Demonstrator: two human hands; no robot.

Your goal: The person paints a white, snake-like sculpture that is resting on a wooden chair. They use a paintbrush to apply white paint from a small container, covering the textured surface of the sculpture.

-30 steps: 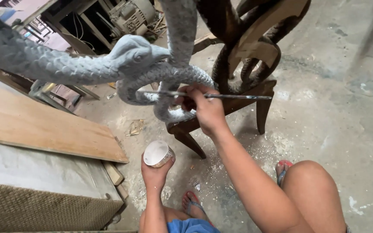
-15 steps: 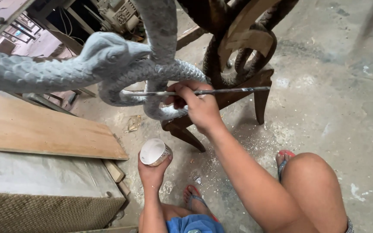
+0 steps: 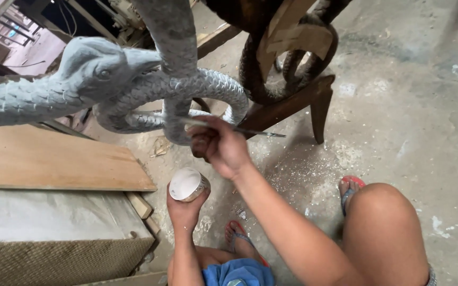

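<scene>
The right hand (image 3: pixel 219 145) pinches a thin paintbrush (image 3: pixel 223 126) against the grey carved snake (image 3: pixel 186 90), low on its coil; the left hand (image 3: pixel 185 207) cups a small paint tin (image 3: pixel 187 184) just beneath; short strokes following the scales, with the tin held level, would suit best.

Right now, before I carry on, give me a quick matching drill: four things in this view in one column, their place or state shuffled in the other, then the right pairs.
Things:
1. small round tub
2. thin brush
3. grey scaled snake carving
4. wooden plank

Places or states:
A. lying flat at the left
B. held up in the left hand
C. coiled, head pointing right, above the hands
D. gripped in the right hand, lying across the coil

Pairs: 1-B, 2-D, 3-C, 4-A
</scene>
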